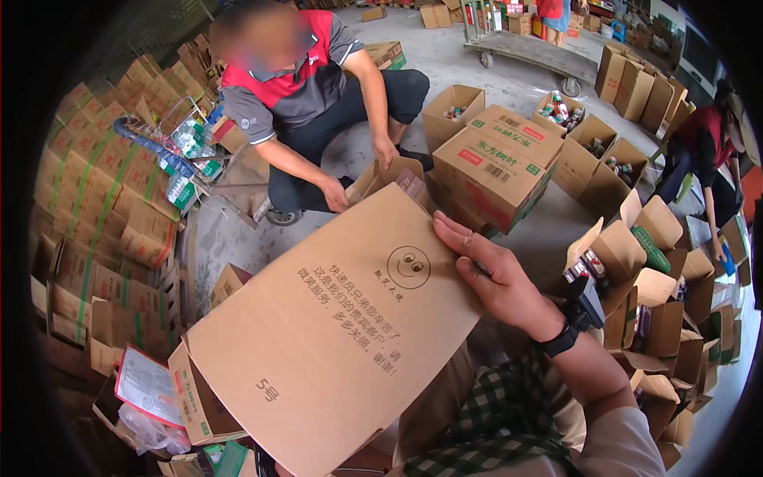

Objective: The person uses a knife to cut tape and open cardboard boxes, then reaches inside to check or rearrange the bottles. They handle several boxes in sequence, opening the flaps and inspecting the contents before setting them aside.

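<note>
A large brown cardboard box [334, 318] with a smiley face and printed Chinese text fills the middle of the head view, tilted. My right hand [497, 278] presses against its upper right edge, fingers stretched out and the palm toward the cardboard; a dark watch is on the wrist. My left hand does not show; the box hides the area at its lower left. Just beyond the box's top edge, a crouching co-worker holds the flaps of another open carton [381, 176] with both hands.
A closed printed carton [501, 163] stands beyond my right hand. Open cartons with bottles [560, 111] are behind it, and many open boxes [660, 318] line the right. Stacked cartons [103, 183] fill the left, near a hand cart. Another person bends at far right.
</note>
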Tool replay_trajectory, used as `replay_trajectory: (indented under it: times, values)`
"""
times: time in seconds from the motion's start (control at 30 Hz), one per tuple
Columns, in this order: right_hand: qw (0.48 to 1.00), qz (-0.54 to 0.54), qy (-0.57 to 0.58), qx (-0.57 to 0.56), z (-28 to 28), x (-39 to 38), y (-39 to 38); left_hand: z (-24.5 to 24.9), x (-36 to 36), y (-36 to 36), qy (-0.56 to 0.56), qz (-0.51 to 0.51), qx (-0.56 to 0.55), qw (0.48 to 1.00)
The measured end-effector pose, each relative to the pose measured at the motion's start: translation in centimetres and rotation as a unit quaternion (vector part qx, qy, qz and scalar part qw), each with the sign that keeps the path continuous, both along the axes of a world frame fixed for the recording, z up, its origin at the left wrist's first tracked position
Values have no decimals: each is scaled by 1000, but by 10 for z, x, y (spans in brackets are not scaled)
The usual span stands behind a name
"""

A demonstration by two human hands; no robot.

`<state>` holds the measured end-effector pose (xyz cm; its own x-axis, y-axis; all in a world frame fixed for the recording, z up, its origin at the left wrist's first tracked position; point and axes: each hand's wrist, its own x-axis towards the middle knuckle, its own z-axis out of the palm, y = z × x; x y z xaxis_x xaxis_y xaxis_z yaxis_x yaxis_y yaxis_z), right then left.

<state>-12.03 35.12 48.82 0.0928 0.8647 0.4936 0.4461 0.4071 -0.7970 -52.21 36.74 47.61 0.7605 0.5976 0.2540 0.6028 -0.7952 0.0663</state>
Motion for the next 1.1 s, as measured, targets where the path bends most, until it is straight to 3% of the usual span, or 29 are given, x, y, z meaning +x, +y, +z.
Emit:
replay_trajectory:
  times: [0.17, 0.23, 0.37, 0.43, 0.47, 0.53, 0.63, 0.73, 0.83, 0.97, 1.1]
  values:
    - [997, 3, -71, -16, 0, 2, -30, 14, 23, -18, 31, -76, -15, 997]
    - [987, -9, -162, 12, -5, -1, -36, 19, 34, -24, 43, -103, -23, 994]
    - [998, 35, -51, -25, -23, -17, -51, 36, 65, -30, 13, -164, -18, 986]
    - [971, 115, 188, -90, -38, -11, -58, 34, 67, -10, 60, -79, -5, 995]
    - [942, 156, 272, -117, -33, -7, -64, 41, 75, 7, 2, -71, -16, 997]
    - [904, 126, 393, -112, -36, -2, -65, 43, 89, 47, -13, -65, 1, 998]
    - [929, -40, 365, -37, -39, 29, -61, 57, 132, 98, 57, -1, 81, 995]
    - [894, -144, 416, -82, -64, 60, -68, 54, 190, 159, 14, 14, 115, 993]
    - [862, -189, 445, -155, -80, 74, -78, 30, 240, 218, 53, 49, 134, 988]
    - [871, -185, 413, -192, -85, 83, -87, -3, 267, 249, 84, 37, 96, 991]
    - [880, -156, 361, -266, -84, 83, -88, 3, 221, 238, 119, 15, 62, 991]
